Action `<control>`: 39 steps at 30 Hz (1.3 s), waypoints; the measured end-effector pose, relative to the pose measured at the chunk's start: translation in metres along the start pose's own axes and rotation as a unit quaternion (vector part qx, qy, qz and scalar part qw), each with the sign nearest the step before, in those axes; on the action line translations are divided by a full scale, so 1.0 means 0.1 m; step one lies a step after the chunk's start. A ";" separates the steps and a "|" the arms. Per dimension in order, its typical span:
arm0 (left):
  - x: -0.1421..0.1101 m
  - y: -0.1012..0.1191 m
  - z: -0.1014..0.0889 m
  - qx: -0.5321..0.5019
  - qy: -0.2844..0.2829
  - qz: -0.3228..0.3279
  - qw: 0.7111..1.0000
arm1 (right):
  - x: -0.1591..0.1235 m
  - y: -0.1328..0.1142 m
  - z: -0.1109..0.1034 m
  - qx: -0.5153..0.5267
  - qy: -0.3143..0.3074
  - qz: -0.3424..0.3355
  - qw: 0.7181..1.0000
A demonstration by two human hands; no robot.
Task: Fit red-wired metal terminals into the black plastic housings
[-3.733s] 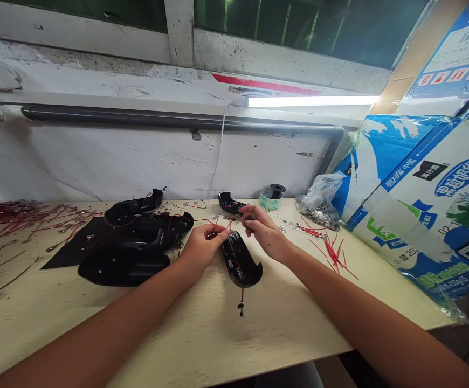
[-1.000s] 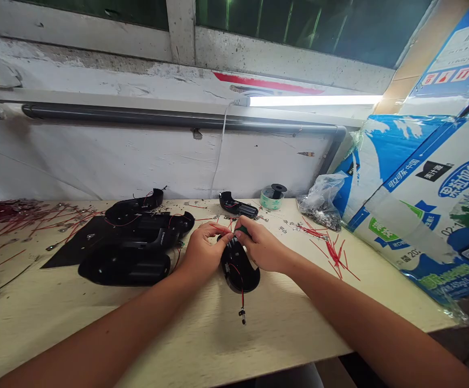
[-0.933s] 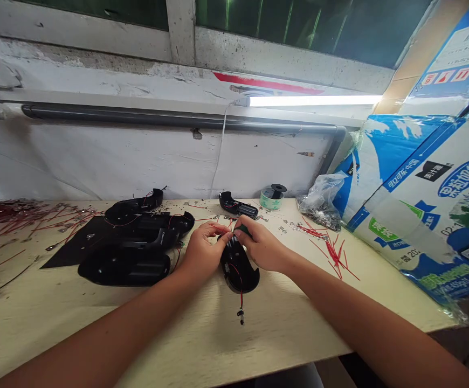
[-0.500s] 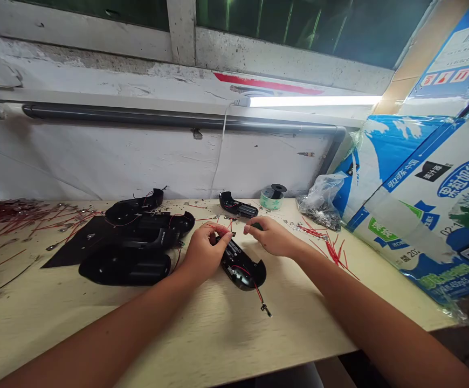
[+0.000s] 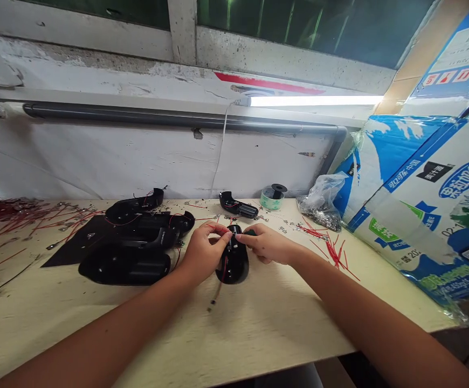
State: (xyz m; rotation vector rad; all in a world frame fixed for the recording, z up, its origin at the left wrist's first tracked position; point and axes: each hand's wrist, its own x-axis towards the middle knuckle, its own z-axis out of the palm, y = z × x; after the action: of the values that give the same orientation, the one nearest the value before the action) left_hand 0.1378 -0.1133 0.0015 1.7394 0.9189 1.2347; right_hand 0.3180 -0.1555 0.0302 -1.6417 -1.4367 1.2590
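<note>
The black plastic shell (image 5: 233, 264) sits on the pale wooden counter (image 5: 267, 318), near the front edge and roughly mid-length, lying lengthwise between the two hands. Its rounded end faces the person; the far end is covered by fingers. The shell is glossy and shows no visible damage. A red wire (image 5: 221, 272) runs along it and off the near end, finishing in a small dark terminal (image 5: 212, 308) that rests on the counter.

The left hand (image 5: 203, 253) is curled, its fingers closed over the shell's far end and holding it. The right hand (image 5: 269, 243) reaches in from the right, with fingers drawn together around a green item (image 5: 251, 233), mostly hidden and not identifiable. Its fingertips are at the shell's far end.

Further black shells (image 5: 124, 268) lie left of the hands, beside a black sheet (image 5: 84, 242). A smaller black housing (image 5: 236, 207) lies at the rear edge, near a tape roll (image 5: 273, 196) and a plastic bag of metal parts (image 5: 319, 210). Cut red wires (image 5: 333, 253) lie at right, and a red wire bundle (image 5: 4, 213) lies at the left end.
</note>
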 end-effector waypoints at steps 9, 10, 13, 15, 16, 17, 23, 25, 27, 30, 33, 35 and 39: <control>0.01 -0.12 -0.01 -0.023 -0.070 0.021 0.997 | 0.07 -0.02 0.05 0.133 0.037 -0.019 0.990; 0.01 -0.12 -0.01 -0.018 -0.074 0.027 0.997 | 0.06 -0.03 0.06 0.138 0.042 -0.020 0.989; 0.01 -0.10 -0.01 -0.005 -0.086 0.030 0.996 | 0.06 -0.04 0.08 0.151 0.048 -0.023 0.987; 0.00 -0.07 -0.01 -0.007 -0.090 0.025 0.996 | 0.06 -0.04 0.09 0.159 0.049 -0.018 0.986; 0.00 -0.06 -0.01 -0.010 -0.092 0.022 0.995 | 0.06 -0.04 0.09 0.161 0.049 -0.017 0.986; -0.01 -0.04 -0.01 -0.014 -0.092 0.021 0.995 | 0.06 -0.03 0.09 0.163 0.048 -0.017 0.985; -0.02 0.01 -0.01 -0.020 -0.074 0.027 0.997 | 0.09 0.02 0.09 0.162 0.047 -0.033 0.985; -0.02 0.02 -0.01 -0.013 -0.069 0.029 0.997 | 0.09 0.02 0.09 0.164 0.044 -0.030 0.985; -0.02 0.01 -0.01 -0.002 -0.077 0.029 0.997 | 0.09 0.02 0.09 0.170 0.046 -0.026 0.984; -0.03 -0.02 -0.01 0.019 -0.096 0.035 0.995 | 0.08 0.02 0.10 0.176 0.058 -0.018 0.983; -0.03 -0.04 -0.02 0.028 -0.101 0.044 0.993 | 0.08 0.01 0.10 0.185 0.052 -0.022 0.981; -0.03 -0.04 -0.03 0.024 -0.102 0.041 0.994 | 0.08 0.00 0.11 0.194 0.045 -0.021 0.980; -0.03 -0.04 -0.03 0.017 -0.104 0.034 0.994 | 0.08 -0.01 0.12 0.197 0.048 -0.016 0.979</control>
State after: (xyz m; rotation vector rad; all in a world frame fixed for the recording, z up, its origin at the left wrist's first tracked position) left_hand 0.1333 -0.1138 -0.0025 1.8988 0.7681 1.0620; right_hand 0.3066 -0.1495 0.0248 -1.3850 -1.0680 1.3275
